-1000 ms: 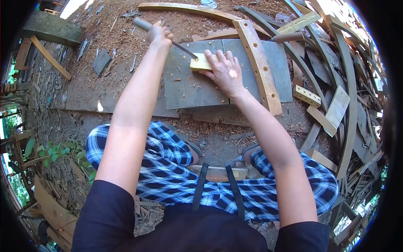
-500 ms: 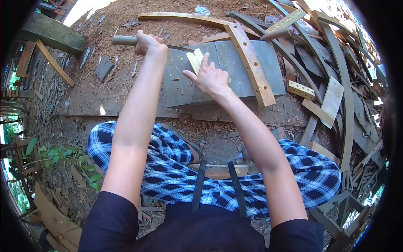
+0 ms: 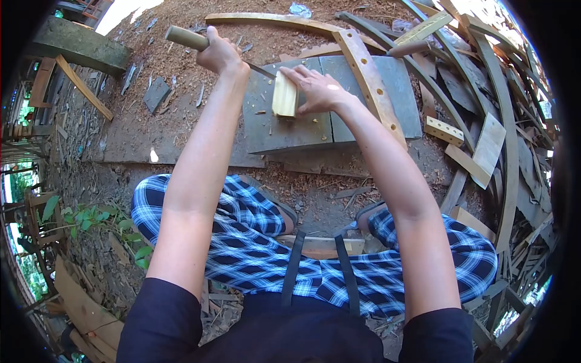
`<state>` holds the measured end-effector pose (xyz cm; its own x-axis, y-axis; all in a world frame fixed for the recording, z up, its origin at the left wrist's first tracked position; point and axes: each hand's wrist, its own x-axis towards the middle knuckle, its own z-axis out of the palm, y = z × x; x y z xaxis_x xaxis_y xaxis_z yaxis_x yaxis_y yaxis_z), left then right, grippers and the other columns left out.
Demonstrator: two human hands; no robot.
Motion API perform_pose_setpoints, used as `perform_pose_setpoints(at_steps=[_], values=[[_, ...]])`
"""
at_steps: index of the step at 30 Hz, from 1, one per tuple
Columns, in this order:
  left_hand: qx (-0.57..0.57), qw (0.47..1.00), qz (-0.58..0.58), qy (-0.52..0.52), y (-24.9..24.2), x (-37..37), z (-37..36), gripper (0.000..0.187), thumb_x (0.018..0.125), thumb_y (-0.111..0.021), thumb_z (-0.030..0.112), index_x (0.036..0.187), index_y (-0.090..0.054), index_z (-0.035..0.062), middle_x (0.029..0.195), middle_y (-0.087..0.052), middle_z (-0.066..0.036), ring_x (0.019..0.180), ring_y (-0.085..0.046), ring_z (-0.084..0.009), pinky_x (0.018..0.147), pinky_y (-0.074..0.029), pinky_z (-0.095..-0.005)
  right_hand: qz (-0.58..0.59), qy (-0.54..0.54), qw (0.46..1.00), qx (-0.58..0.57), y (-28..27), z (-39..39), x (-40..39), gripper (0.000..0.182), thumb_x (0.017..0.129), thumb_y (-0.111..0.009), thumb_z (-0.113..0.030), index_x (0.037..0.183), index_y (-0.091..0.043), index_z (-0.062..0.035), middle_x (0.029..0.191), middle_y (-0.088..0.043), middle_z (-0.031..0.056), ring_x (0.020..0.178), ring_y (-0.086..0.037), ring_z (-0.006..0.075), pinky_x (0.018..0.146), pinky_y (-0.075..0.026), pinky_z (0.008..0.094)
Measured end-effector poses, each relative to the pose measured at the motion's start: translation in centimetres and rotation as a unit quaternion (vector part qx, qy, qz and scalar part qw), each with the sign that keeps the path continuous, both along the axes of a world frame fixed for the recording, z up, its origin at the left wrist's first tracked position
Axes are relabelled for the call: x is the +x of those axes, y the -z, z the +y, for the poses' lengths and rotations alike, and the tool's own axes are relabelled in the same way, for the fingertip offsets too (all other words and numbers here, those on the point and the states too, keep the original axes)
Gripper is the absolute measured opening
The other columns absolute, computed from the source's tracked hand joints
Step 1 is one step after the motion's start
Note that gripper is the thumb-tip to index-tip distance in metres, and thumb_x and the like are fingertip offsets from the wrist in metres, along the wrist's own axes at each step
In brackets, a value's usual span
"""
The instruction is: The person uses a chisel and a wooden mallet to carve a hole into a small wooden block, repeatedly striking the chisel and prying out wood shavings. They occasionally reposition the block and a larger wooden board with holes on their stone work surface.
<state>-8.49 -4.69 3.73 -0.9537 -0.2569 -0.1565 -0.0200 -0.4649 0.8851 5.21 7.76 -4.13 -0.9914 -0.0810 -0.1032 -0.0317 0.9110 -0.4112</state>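
My left hand (image 3: 220,54) is wrapped round the handle (image 3: 186,39) of a long tool. The tool's narrow dark blade (image 3: 261,71) points right, its end near the top of a pale yellow wood block (image 3: 284,95). That block rests on a grey wooden work surface (image 3: 284,134). My right hand (image 3: 319,91) grips the block from its right side, fingers over the top edge and thumb lower down. Just right of this hand lies a long board with holes (image 3: 370,75), slanting across the surface.
A curved wood strip (image 3: 272,22) lies beyond the work surface. At the right are a small drilled block (image 3: 445,130), another wooden handle (image 3: 409,48) and piled planks (image 3: 507,163). A concrete beam (image 3: 78,48) stands at upper left, green leaves (image 3: 91,218) below it.
My right hand has gone from spread fingers to a grip on the yellow block, which now stands more upright in view. The tool's handle end has tilted upward. The whole view has shifted slightly.
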Motion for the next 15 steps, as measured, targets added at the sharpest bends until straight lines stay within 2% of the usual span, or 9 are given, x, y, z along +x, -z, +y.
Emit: perform_pose_setpoints(at_steps=[2, 5, 6, 9, 10, 11, 13, 15], values=[[0.005, 1.000, 0.005, 0.011, 0.3, -0.1, 0.1, 0.025, 0.094, -0.061, 0.019, 0.083, -0.041, 0.0071, 0.055, -0.041, 0.002, 0.037, -0.036, -0.0064, 0.033, -0.024, -0.0272, 0.046, 0.079, 0.996, 0.009, 0.7, -0.9, 0.5, 0.086, 0.070, -0.083, -0.040, 0.140, -0.040, -0.0129, 0.129, -0.051, 0.0107, 0.126, -0.051, 0.0318, 0.098, -0.045, 0.0483], [0.022, 0.999, 0.015, 0.029, 0.1, 0.1, 0.5, 0.028, 0.094, -0.062, 0.019, 0.083, -0.039, 0.0077, 0.055, -0.041, 0.002, 0.037, -0.036, -0.0057, 0.033, -0.024, -0.0269, 0.052, 0.113, 0.992, 0.004, 2.1, -1.6, 1.7, 0.085, 0.071, -0.082, -0.043, 0.138, -0.042, -0.0103, 0.128, -0.052, 0.0099, 0.124, -0.052, 0.0310, 0.099, -0.044, 0.0478], [0.024, 0.999, 0.014, 0.039, 0.2, 0.1, 0.6, 0.027, 0.094, -0.061, 0.019, 0.084, -0.038, 0.0079, 0.055, -0.040, 0.002, 0.037, -0.035, -0.0054, 0.033, -0.024, -0.0269, 0.058, 0.137, 0.988, -0.034, 2.2, -1.5, 1.7, 0.083, 0.071, -0.082, -0.042, 0.139, -0.042, -0.0134, 0.131, -0.051, 0.0107, 0.124, -0.051, 0.0303, 0.102, -0.042, 0.0492], [0.031, 0.998, 0.007, 0.062, 0.8, -0.1, 0.7, 0.032, 0.096, -0.062, 0.020, 0.083, -0.034, 0.0089, 0.056, -0.034, 0.003, 0.039, -0.028, -0.0062, 0.037, -0.019, -0.0273, 0.084, 0.114, 0.989, -0.033, 2.0, -1.1, 0.8, 0.083, 0.071, -0.082, -0.040, 0.140, -0.043, -0.0165, 0.134, -0.051, 0.0081, 0.125, -0.050, 0.0296, 0.103, -0.041, 0.0499], [0.029, 0.995, 0.015, 0.098, 1.2, -0.3, 0.8, 0.032, 0.096, -0.062, 0.020, 0.083, -0.034, 0.0094, 0.056, -0.034, 0.003, 0.039, -0.028, -0.0062, 0.037, -0.019, -0.0272, 0.000, 0.061, 0.998, -0.014, 1.6, -0.2, -0.2, 0.082, 0.072, -0.082, -0.038, 0.142, -0.042, -0.0208, 0.138, -0.051, 0.0036, 0.127, -0.049, 0.0286, 0.104, -0.040, 0.0519], [0.029, 0.991, 0.025, 0.130, 1.6, -0.5, 0.8, 0.032, 0.096, -0.061, 0.021, 0.083, -0.034, 0.0100, 0.056, -0.033, 0.003, 0.039, -0.027, -0.0062, 0.037, -0.019, -0.0271, -0.001, 0.063, 0.998, -0.013, 1.4, 0.0, -0.3, 0.082, 0.072, -0.082, -0.038, 0.142, -0.042, -0.0208, 0.138, -0.051, 0.0036, 0.127, -0.049, 0.0286, 0.104, -0.040, 0.0519], [0.014, 0.991, 0.023, 0.129, 1.7, 0.1, 1.2, 0.032, 0.096, -0.062, 0.022, 0.084, -0.035, 0.0099, 0.056, -0.033, 0.003, 0.040, -0.027, -0.0063, 0.037, -0.019, -0.0268, -0.015, 0.059, 0.998, -0.013, 1.4, 0.0, -0.2, 0.080, 0.074, -0.081, -0.039, 0.142, -0.042, -0.0239, 0.137, -0.053, -0.0004, 0.127, -0.049, 0.0283, 0.103, -0.040, 0.0540], [-0.004, 0.992, 0.023, 0.126, 1.7, 0.6, 1.7, 0.032, 0.096, -0.062, 0.024, 0.085, -0.036, 0.0098, 0.057, -0.034, 0.003, 0.040, -0.028, -0.0064, 0.037, -0.020, -0.0266, -0.004, 0.064, 0.998, -0.023, 1.6, -0.1, 0.0, 0.078, 0.074, -0.081, -0.040, 0.141, -0.042, -0.0260, 0.138, -0.053, -0.0007, 0.127, -0.049, 0.0283, 0.103, -0.040, 0.0549]])
